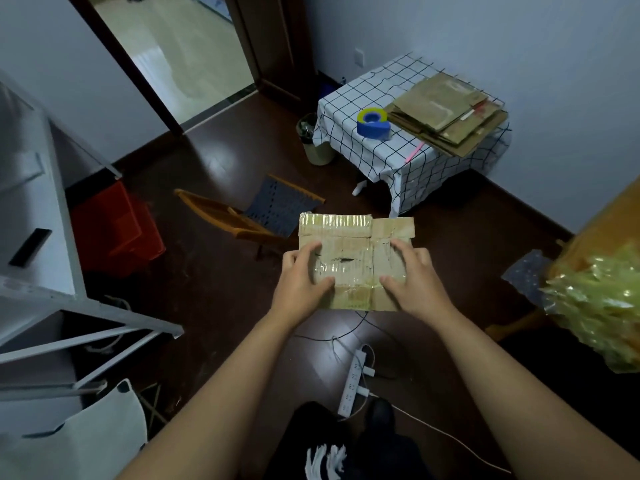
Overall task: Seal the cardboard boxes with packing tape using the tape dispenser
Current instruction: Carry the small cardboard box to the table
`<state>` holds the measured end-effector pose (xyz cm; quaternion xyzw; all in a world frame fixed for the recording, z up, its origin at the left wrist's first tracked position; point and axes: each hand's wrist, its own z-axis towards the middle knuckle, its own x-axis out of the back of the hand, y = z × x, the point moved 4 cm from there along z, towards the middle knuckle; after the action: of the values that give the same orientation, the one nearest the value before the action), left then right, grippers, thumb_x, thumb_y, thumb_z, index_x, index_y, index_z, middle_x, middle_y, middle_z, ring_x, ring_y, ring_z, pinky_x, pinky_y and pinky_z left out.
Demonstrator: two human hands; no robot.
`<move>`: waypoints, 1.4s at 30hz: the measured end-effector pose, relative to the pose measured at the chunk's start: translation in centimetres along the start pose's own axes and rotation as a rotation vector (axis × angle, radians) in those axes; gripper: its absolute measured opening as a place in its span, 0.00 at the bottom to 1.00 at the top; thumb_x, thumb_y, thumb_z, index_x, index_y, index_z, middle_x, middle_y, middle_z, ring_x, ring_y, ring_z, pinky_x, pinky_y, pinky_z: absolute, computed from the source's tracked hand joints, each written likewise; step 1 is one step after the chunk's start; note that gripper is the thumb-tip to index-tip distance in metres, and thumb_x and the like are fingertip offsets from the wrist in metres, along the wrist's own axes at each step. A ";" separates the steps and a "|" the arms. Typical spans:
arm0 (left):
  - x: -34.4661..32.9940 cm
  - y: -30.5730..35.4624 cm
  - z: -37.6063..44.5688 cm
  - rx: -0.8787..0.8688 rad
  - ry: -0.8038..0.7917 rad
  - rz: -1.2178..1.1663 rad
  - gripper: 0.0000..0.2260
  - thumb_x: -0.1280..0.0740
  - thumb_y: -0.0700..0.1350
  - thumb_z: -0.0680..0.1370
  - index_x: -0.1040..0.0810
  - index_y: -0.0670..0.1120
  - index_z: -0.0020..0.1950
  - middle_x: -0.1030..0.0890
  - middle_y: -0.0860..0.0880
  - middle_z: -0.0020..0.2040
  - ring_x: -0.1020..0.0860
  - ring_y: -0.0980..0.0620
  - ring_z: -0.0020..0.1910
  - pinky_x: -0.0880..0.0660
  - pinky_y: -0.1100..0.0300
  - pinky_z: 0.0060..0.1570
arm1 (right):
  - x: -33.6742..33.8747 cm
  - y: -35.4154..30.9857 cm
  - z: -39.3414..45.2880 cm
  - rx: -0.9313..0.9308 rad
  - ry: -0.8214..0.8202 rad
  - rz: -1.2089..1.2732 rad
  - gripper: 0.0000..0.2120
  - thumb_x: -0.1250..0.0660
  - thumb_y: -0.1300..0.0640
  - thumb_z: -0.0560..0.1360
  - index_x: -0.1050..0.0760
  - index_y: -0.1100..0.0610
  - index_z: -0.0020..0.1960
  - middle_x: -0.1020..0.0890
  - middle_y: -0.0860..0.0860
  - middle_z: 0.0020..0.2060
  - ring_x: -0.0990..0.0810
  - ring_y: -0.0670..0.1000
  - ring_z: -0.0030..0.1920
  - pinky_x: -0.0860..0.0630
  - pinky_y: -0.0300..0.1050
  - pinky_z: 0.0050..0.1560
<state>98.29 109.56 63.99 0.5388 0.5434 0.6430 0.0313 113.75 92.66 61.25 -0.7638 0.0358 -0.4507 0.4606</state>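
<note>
Now both hands grip the taped cardboard box [356,261], left hand [301,282] and right hand [414,280]; tape dispenser [373,123] apparently on the tabletop [346,109] at twelve o'clock.

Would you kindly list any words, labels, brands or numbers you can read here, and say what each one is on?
No text can be read in this view.
Box, held by the left hand and right hand: only tape and bare cardboard show, no print.
Flat cardboard stack on the table: a white and red strip, perhaps a label, too blurred to read.
Tape dispenser: no marking visible.
Power strip: no legible marking.
</note>
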 end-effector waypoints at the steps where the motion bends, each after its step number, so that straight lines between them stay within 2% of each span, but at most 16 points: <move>1: 0.0 0.3 0.9 -0.001 0.000 0.001 0.30 0.27 0.49 0.74 0.35 0.58 0.73 0.37 0.55 0.62 0.31 0.56 0.56 0.31 0.61 0.53 | 0.2 0.0 0.7 0.000 0.001 0.002 0.33 0.30 0.51 0.77 0.42 0.42 0.76 0.38 0.45 0.57 0.30 0.46 0.52 0.31 0.43 0.50; 12: 0.1 0.6 12.4 -0.072 -0.073 -0.001 0.30 0.28 0.49 0.75 0.36 0.56 0.74 0.36 0.53 0.64 0.31 0.58 0.54 0.34 0.64 0.52 | 0.9 -0.5 10.4 -0.063 0.067 -0.023 0.33 0.30 0.52 0.77 0.41 0.42 0.76 0.39 0.44 0.58 0.32 0.46 0.52 0.32 0.45 0.51; 21: 7.1 -3.2 26.5 -0.084 -0.094 -0.033 0.30 0.28 0.48 0.76 0.37 0.55 0.75 0.36 0.51 0.67 0.33 0.58 0.55 0.35 0.62 0.54 | -2.7 -8.0 24.3 -0.123 0.089 -0.051 0.34 0.30 0.53 0.76 0.42 0.42 0.77 0.36 0.50 0.64 0.33 0.45 0.56 0.33 0.44 0.56; 25: 10.1 -4.1 31.7 -0.104 -0.095 -0.046 0.30 0.29 0.49 0.75 0.37 0.56 0.75 0.36 0.53 0.65 0.32 0.59 0.55 0.34 0.62 0.52 | -3.8 -11.2 29.0 -0.121 0.105 -0.060 0.34 0.29 0.53 0.76 0.41 0.44 0.77 0.35 0.50 0.62 0.29 0.51 0.59 0.34 0.43 0.57; 29: 11.8 -4.4 35.2 -0.119 -0.091 -0.042 0.30 0.28 0.49 0.75 0.37 0.56 0.75 0.37 0.54 0.63 0.32 0.59 0.53 0.34 0.62 0.52 | -4.0 -13.2 32.4 -0.131 0.115 -0.077 0.34 0.29 0.54 0.76 0.40 0.45 0.77 0.34 0.54 0.66 0.28 0.56 0.64 0.35 0.44 0.58; 34: 12.6 -3.2 39.7 -0.134 -0.101 -0.068 0.31 0.28 0.47 0.74 0.36 0.55 0.75 0.36 0.53 0.64 0.31 0.58 0.54 0.35 0.62 0.53 | -2.8 -14.5 36.2 -0.146 0.136 -0.092 0.34 0.29 0.54 0.76 0.41 0.44 0.77 0.35 0.53 0.65 0.28 0.55 0.63 0.32 0.46 0.57; 42: 10.5 0.7 46.3 -0.177 -0.125 -0.060 0.30 0.29 0.47 0.75 0.35 0.54 0.75 0.36 0.53 0.64 0.31 0.56 0.58 0.33 0.60 0.53 | 0.9 -12.7 41.9 -0.156 0.161 -0.064 0.33 0.30 0.54 0.76 0.41 0.45 0.77 0.35 0.53 0.65 0.29 0.52 0.59 0.31 0.46 0.56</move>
<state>127.99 146.63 63.53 0.5567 0.4973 0.6523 0.1317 139.96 127.68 64.10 -0.7595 0.0833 -0.5207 0.3808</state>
